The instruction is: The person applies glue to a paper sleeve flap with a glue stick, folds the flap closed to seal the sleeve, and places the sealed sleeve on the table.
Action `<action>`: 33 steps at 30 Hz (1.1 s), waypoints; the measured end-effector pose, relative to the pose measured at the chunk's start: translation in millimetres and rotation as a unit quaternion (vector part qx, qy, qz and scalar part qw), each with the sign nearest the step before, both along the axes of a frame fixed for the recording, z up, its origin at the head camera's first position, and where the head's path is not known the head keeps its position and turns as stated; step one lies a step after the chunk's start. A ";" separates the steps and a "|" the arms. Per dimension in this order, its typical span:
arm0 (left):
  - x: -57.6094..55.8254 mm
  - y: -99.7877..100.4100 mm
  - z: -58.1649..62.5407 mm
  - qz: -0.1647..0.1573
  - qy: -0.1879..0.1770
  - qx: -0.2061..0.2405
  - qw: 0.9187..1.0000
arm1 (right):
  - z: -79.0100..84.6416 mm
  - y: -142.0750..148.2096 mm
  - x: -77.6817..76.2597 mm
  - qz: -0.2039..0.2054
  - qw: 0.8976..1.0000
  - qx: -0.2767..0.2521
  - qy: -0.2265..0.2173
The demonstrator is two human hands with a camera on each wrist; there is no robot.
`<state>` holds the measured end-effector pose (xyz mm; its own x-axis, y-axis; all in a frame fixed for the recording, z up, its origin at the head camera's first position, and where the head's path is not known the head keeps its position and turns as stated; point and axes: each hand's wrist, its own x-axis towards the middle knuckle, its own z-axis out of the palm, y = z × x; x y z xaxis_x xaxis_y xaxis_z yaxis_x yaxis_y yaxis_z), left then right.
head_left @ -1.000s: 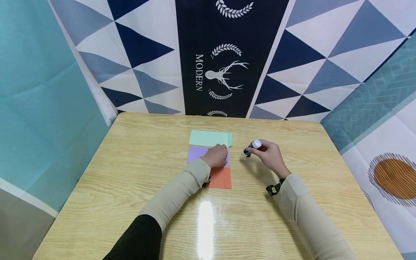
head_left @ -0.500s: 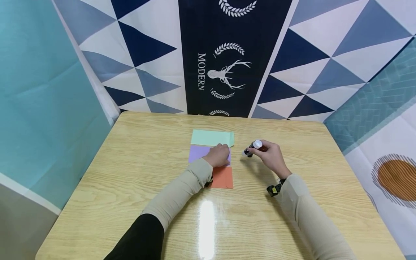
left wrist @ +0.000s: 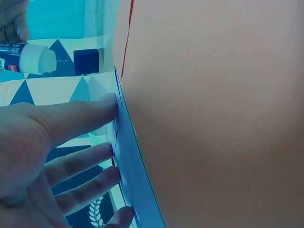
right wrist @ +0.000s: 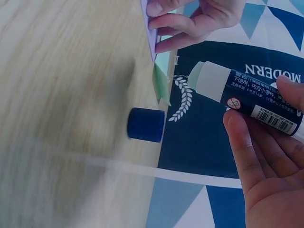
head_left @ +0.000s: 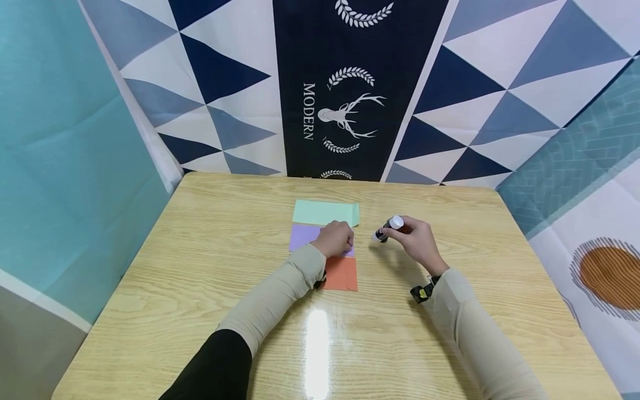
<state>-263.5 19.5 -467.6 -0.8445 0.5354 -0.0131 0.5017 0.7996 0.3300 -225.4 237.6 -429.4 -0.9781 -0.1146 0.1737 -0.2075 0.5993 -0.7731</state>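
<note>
Gripping a dark blue, white-ended plastic glue stick (right wrist: 259,97) between thumb and curled fingers of the right hand (head_left: 414,238), tilted, bare glue end down toward the left edge of the pale wood-grain tabletop (head_left: 225,239). Standing just beneath: a short, dark blue cylindrical cap (right wrist: 146,125). Resting extended fingertips of the left hand (head_left: 334,240) on the right end of a purple paper envelope (head_left: 303,236). Lying above it, nearest the far edge: a mint-green paper envelope (head_left: 322,212); below it, an orange-red paper envelope (head_left: 342,275). Matching a second ago: same grip, same touch, same layout.
</note>
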 end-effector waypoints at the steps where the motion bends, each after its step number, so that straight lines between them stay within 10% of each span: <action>1: 0.1 -0.4 0.1 0.001 -0.001 -0.002 1.000 | 0.8 -0.2 0.0 0.000 1.000 0.001 0.000; 23: 1.6 -3.8 4.2 -0.034 -0.001 -0.020 0.999 | -1.7 -6.9 -6.0 0.003 1.000 -0.001 -0.002; 33: 1.3 -3.6 2.0 0.016 -0.037 -0.028 0.999 | -5.0 -4.9 -5.4 0.001 1.000 0.002 0.001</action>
